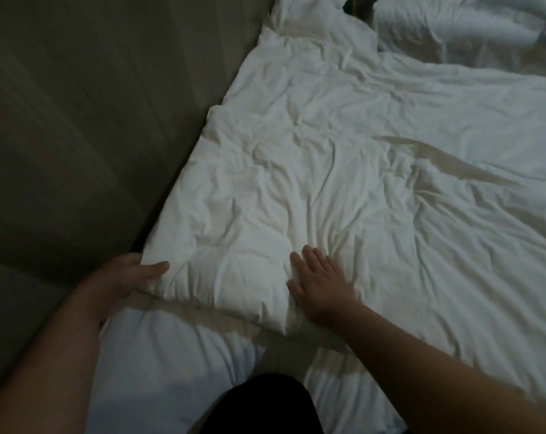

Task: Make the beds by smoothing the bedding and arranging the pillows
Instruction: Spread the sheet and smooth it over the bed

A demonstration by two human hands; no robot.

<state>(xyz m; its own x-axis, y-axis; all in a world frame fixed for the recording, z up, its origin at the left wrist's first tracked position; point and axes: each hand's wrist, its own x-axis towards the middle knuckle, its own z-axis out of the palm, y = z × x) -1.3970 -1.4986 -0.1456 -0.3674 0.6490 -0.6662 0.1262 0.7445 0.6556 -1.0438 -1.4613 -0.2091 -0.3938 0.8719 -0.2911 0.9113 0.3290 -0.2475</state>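
Grey boards flank the bed's left edge, where the left hand (131, 277) pinches the near corner of the wrinkled white duvet (343, 158), thumb on top. Just right, the right hand (320, 283) presses flat on it, fingers straight. Pillows (484, 26) lie at the far end.

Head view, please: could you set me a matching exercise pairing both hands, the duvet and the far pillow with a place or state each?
Things:
1. left hand
2. right hand
3. duvet
4. pillow

Places or states:
A. at the far end, top of the picture
B. flat on the duvet, fingers straight
C. white, creased, spread out
D. grips the duvet's near corner

Pairs: 1-D, 2-B, 3-C, 4-A
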